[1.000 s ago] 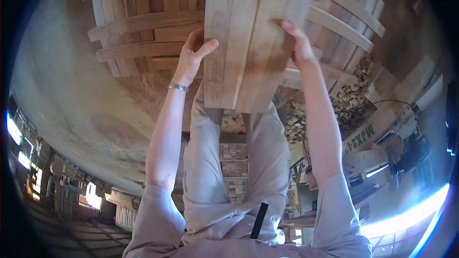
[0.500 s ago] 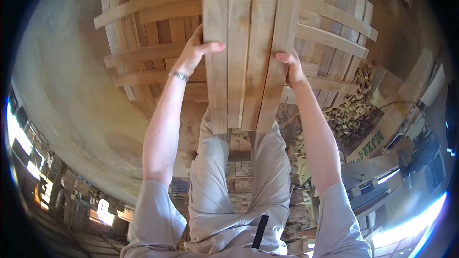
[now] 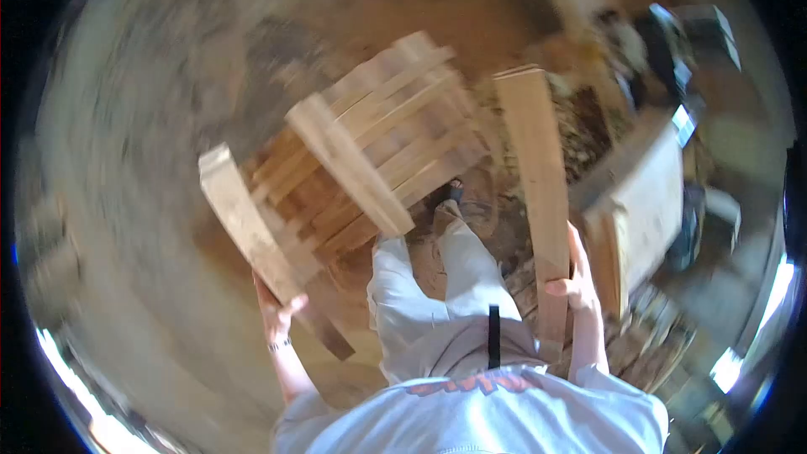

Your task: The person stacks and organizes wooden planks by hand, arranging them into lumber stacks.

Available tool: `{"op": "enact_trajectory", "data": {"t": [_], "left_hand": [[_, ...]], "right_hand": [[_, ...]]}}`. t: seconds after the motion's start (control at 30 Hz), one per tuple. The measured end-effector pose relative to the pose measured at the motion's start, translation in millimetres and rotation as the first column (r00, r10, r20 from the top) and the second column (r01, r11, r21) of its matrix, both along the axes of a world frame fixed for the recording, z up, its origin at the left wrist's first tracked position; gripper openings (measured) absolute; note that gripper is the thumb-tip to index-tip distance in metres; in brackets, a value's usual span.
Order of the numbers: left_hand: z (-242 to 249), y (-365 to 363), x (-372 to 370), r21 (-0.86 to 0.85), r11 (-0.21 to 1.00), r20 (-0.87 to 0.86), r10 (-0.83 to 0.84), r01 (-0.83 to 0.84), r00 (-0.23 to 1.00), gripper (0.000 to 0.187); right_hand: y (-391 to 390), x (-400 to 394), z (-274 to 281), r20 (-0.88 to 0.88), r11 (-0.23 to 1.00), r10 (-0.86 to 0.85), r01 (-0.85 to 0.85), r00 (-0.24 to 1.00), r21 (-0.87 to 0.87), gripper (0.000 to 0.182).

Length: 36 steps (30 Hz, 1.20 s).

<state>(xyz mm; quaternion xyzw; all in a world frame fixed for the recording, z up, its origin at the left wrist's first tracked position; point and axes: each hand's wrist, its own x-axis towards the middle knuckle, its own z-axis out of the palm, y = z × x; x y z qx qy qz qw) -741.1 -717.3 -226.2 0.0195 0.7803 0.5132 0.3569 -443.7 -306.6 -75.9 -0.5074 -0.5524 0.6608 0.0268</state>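
Observation:
My left hand (image 3: 277, 311), with a metal watch at the wrist, is closed around a thick wooden board (image 3: 248, 223) that slants up and away to the left. My right hand (image 3: 578, 282) grips another long board (image 3: 535, 160), standing nearly lengthwise in view; its far end looks like two layers. Between the hands, a stack of slatted boards (image 3: 441, 113) lies on the ground, its layers crossing one another. On top of that stack rest a few boards (image 3: 351, 166) side by side, beyond my feet. Motion blur softens the stack's edges.
To the right stands a pale, box-like wooden block (image 3: 647, 210). Scraps of wood (image 3: 647, 336) lie below it. Dark machinery or gear (image 3: 664, 50) is at the upper right, blurred. Brown dirt floor (image 3: 151, 202) spreads to the left.
The hands were together on a bundle of boards over the stack; now they are wide apart, each with a board. Some boards stay on the stack. The view has turned and drawn back.

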Motion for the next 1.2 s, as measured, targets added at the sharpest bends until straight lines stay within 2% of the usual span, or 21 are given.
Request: {"op": "enact_trajectory", "data": {"t": [0.1, 0.17, 0.2, 0.23, 0.27, 0.3, 0.4, 0.47, 0.5, 0.57, 0.63, 0.7, 0.73, 0.83, 0.9, 0.97, 1.03, 1.07, 1.1, 1.17, 1.2], "left_hand": [[68.0, 62.7, 10.8, 0.179, 0.968, -0.064, -0.164, 0.174, 0.984, 0.129], [89.0, 105.9, 33.0, 0.199, 0.940, -0.121, -0.257, 0.277, 0.959, 0.132], [89.8, 123.7, 38.4, 0.178, 0.906, -0.184, -0.352, 0.383, 0.918, 0.133], [121.3, 130.5, 24.0, 0.148, 0.872, -0.250, -0.424, 0.467, 0.871, 0.135], [134.8, 156.7, 44.1, 0.080, 0.850, -0.288, -0.480, 0.520, 0.828, 0.135], [153.9, 183.6, 65.5, 0.083, 0.832, -0.347, -0.491, 0.548, 0.799, 0.125], [183.3, 262.7, 125.3, 0.105, 0.733, -0.409, -0.585, 0.672, 0.701, 0.126], [202.3, 322.4, 147.3, 0.055, 0.586, -0.451, -0.708, 0.809, 0.543, 0.125], [209.4, 355.1, 166.4, 0.055, 0.569, -0.461, -0.715, 0.821, 0.526, 0.125], [242.3, 409.0, 214.7, -0.214, 0.339, -0.617, -0.774, 0.916, 0.143, 0.122], [270.4, 461.8, 286.0, -0.405, 0.306, -0.644, -0.764, 0.862, -0.031, 0.116], [284.6, 510.0, 336.7, -0.490, 0.196, -0.646, -0.736, 0.850, -0.202, 0.112], [285.7, 531.6, 360.9, -0.513, 0.157, -0.666, -0.693, 0.844, -0.276, 0.111], [274.5, 591.4, 430.0, -0.613, -0.019, -0.646, -0.563, 0.790, -0.515, 0.111], [246.4, 628.5, 475.6, -0.675, -0.125, -0.575, -0.528, 0.727, -0.625, 0.112], [203.6, 657.7, 525.8, -0.719, -0.196, -0.561, -0.403, 0.667, -0.723, 0.114], [151.5, 683.2, 565.4, -0.774, -0.193, -0.551, -0.266, 0.604, -0.791, 0.115], [136.6, 689.4, 582.3, -0.769, -0.195, -0.553, -0.273, 0.608, -0.787, 0.115], [124.4, 695.3, 598.3, -0.799, -0.249, -0.487, -0.263, 0.547, -0.833, 0.115], [117.9, 709.3, 622.9, -0.816, -0.292, -0.434, -0.259, 0.499, -0.863, 0.115], [118.9, 710.0, 628.5, -0.813, -0.359, -0.379, -0.271, 0.458, -0.885, 0.114]], "right_hand": [[3.9, 83.1, 63.0, 0.042, 0.963, -0.127, 0.113, 0.991, 0.245, 0.122], [18.9, 136.6, 84.7, 0.066, 0.815, -0.105, 0.048, 0.992, 0.577, 0.119], [24.4, 167.1, 86.5, 0.266, 0.735, -0.173, -0.056, 0.948, 0.676, 0.118], [21.2, 173.1, 118.2, 0.449, 0.662, -0.241, -0.193, 0.860, 0.724, 0.117], [35.2, 202.2, 115.2, 0.461, 0.643, -0.288, -0.186, 0.839, 0.743, 0.116], [46.3, 224.4, 116.7, 0.479, 0.623, -0.323, -0.198, 0.816, 0.757, 0.115], [100.1, 308.1, 72.9, 0.448, 0.463, -0.320, -0.275, 0.835, 0.843, 0.104], [135.6, 332.5, 49.8, 0.495, 0.498, -0.281, -0.316, 0.822, 0.808, 0.102], [150.9, 347.1, 28.5, 0.524, 0.481, -0.259, -0.362, 0.812, 0.799, 0.101], [174.6, 369.4, -1.8, 0.527, 0.511, -0.239, -0.356, 0.816, 0.783, 0.102], [169.2, 383.0, -34.8, 0.526, 0.548, -0.189, -0.355, 0.830, 0.757, 0.102], [171.3, 389.7, -54.2, 0.480, 0.477, -0.160, -0.358, 0.863, 0.803, 0.108], [162.0, 386.1, -55.3, 0.546, 0.467, -0.174, -0.420, 0.820, 0.779, 0.114], [128.2, 372.9, -72.2, 0.405, 0.442, -0.241, -0.272, 0.882, 0.855, 0.119], [117.1, 364.8, -70.6, 0.403, 0.414, -0.266, -0.274, 0.876, 0.868, 0.116], [98.6, 357.6, -50.3, 0.301, 0.478, -0.299, -0.131, 0.905, 0.868, 0.100], [86.5, 358.2, -21.0, -0.029, 0.550, -0.106, 0.083, 0.994, 0.831, 0.078], [72.6, 359.8, -14.2, -0.071, 0.579, -0.089, 0.110, 0.993, 0.808, 0.061], [62.5, 366.9, -9.2, -0.147, 0.561, -0.123, 0.191, 0.981, 0.806, 0.051], [57.0, 406.6, 12.3, -0.152, 0.412, -0.380, 0.314, 0.912, 0.855, 0.042], [53.4, 433.7, 3.1, -0.107, 0.313, -0.588, 0.347, 0.802, 0.884, 0.042]]}}
